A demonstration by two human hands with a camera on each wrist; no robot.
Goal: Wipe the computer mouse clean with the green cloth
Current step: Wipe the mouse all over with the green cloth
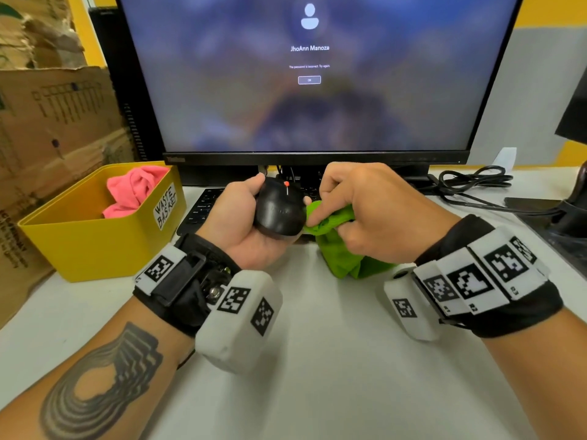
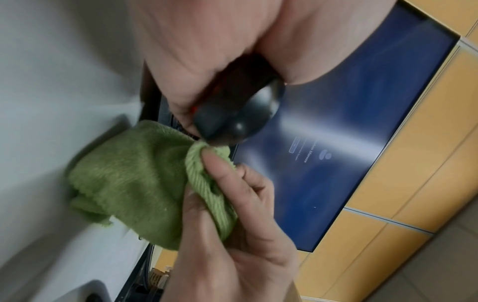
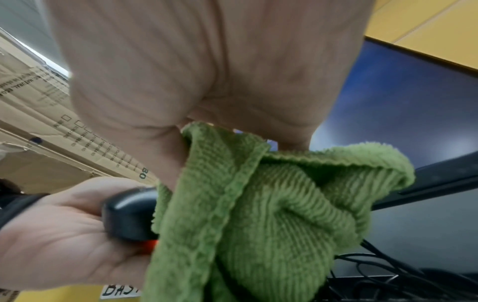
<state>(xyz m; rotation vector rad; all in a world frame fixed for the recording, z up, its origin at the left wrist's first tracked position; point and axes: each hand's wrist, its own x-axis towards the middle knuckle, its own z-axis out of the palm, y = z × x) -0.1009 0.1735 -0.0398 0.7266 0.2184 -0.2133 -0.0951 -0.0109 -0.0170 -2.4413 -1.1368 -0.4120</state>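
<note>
My left hand [image 1: 251,214] holds the black computer mouse [image 1: 278,208] up off the desk in front of the monitor, with fingers and thumb curled round it. The mouse [image 2: 232,114] has a red scroll wheel. My right hand [image 1: 352,211] grips the bunched green cloth [image 1: 343,249] and presses a fold of it against the mouse's right side. In the right wrist view the green cloth [image 3: 258,214] covers the front of the mouse [image 3: 129,214]. The cloth's loose end hangs down to the desk.
A yellow bin [image 1: 95,246] labelled "waste basket" holds a pink cloth [image 1: 133,188] at the left. A black keyboard [image 1: 203,208] lies under the monitor [image 1: 311,74]. Black cables [image 1: 476,185] trail at the right, cardboard boxes [image 1: 54,122] stand at the far left.
</note>
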